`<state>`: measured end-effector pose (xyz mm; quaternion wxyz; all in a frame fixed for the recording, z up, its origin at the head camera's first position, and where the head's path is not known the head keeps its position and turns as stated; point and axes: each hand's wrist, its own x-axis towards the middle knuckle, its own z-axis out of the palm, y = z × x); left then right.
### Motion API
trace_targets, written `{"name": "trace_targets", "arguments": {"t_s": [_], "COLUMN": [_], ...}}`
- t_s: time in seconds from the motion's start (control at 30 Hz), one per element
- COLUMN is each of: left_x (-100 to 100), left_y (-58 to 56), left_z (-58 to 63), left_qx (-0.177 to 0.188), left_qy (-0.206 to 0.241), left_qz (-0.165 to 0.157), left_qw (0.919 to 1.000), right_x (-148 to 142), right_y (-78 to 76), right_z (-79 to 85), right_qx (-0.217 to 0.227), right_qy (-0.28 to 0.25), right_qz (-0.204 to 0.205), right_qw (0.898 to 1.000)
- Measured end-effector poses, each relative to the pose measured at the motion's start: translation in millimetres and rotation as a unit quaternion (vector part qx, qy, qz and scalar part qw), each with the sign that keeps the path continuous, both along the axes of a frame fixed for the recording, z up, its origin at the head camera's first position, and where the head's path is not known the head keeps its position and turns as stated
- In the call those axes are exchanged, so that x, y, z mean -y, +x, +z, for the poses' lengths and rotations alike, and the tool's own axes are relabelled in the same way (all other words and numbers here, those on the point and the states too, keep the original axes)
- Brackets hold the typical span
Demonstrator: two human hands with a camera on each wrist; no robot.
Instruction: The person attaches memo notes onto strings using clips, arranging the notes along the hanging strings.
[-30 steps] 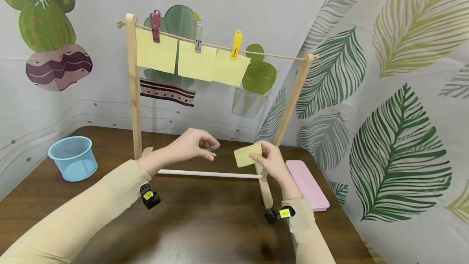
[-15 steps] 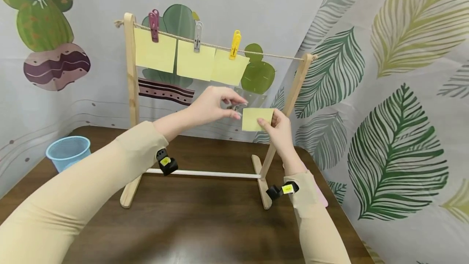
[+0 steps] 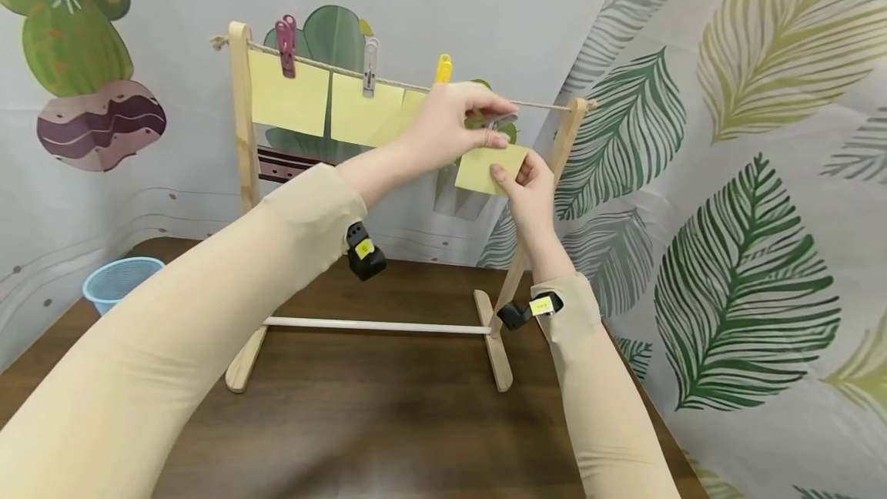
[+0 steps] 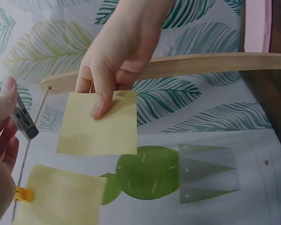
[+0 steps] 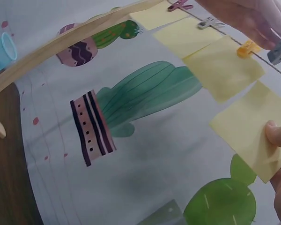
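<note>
My left hand [image 3: 450, 118] pinches a grey clothespin [image 4: 24, 118] between thumb and fingers, just below the rope [image 3: 543, 105] at its right part. In my right hand [image 3: 532, 195] a yellow paper square [image 4: 98, 129] is pinched at its edge, thumb on the near face, slightly below the left fingertips. Along the rope hang yellow papers under a purple clothespin [image 3: 286, 46], a second grey clothespin [image 3: 370, 66] and a yellow clothespin [image 3: 443, 68]. The left hand partly covers the third hung paper [image 4: 61, 194] in the head view; the left wrist view shows more of it.
A wooden frame [image 3: 244, 114] with a white crossbar [image 3: 377, 325] stands on the brown table [image 3: 360, 414]. A blue mesh basket [image 3: 118, 283] is at the left, partly behind the left sleeve. A pink case [image 4: 257, 26] lies at the right. Patterned cloth hangs behind.
Both hands have risen from near the table to the rope, carrying the grey clothespin and the yellow paper. The left hand also moved right, now overlapping the paper in the head view.
</note>
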<state>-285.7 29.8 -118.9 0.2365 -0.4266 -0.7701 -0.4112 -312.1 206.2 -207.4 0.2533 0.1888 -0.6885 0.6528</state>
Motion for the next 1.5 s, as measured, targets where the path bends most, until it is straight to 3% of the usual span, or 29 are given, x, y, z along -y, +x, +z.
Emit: {"name": "trace_targets", "arguments": {"t_s": [0.3, 0.47, 0.73, 1.23, 1.5], "left_x": [-13.3, -21.6, -26.5, -31.5, -35.1], "left_y": [-4.8, -6.6, -7.7, -6.0, -8.1], "left_z": [25.1, 28.9, 28.2, 23.5, 20.3], "left_qx": [0.011, 0.037, 0.099, 0.070, 0.067], "left_qy": [0.061, 0.105, 0.186, 0.187, 0.197], "left_qz": [0.020, 0.042, 0.056, 0.147, 0.156], "left_qw": [0.9979, 0.9929, 0.9760, 0.9689, 0.9656], "right_x": [9.2, 13.4, 15.3, 15.6, 15.5], "right_y": [-8.2, -9.7, -10.3, -12.4, -14.9], "right_z": [23.3, 30.0, 31.6, 33.1, 33.1], "right_qx": [-0.012, -0.021, -0.014, -0.018, -0.016], "right_qy": [-0.058, -0.083, -0.087, -0.083, -0.090], "right_qz": [-0.001, -0.009, -0.019, -0.014, -0.012], "right_qw": [0.998, 0.996, 0.996, 0.996, 0.996]}}
